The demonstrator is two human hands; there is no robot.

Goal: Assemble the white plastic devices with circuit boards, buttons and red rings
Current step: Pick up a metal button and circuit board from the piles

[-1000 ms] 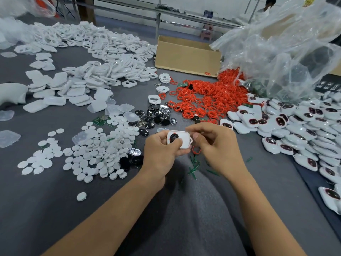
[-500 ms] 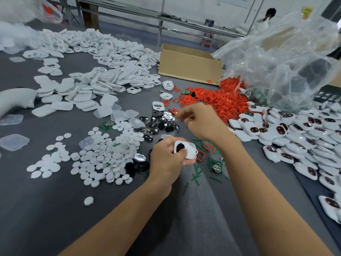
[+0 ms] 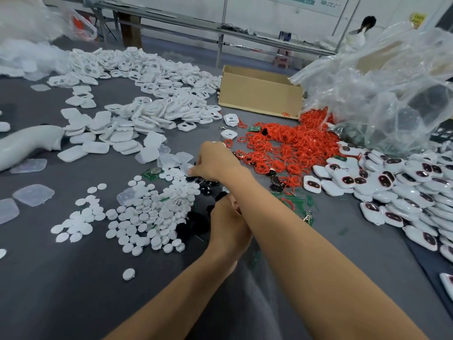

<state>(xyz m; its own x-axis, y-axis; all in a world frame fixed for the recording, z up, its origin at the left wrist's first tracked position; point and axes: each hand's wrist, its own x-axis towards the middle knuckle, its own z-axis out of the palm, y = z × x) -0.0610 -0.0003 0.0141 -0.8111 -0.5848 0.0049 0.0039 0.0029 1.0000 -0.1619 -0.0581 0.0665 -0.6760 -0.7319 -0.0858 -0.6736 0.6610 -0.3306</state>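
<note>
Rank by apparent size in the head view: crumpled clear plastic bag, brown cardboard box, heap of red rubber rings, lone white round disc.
1. crumpled clear plastic bag, largest.
2. heap of red rubber rings and brown cardboard box: similar; the box lies farther off, so unranked.
3. lone white round disc, smallest.

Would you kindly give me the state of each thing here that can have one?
right hand, fingers curled down at the white discs; pinch unclear
left hand, curled; what it holds is hidden
cardboard box, top open
plastic bag, crumpled, slumped
red rings, loose heap
white shells, unassembled, heaped
finished devices, closed, piled
</note>
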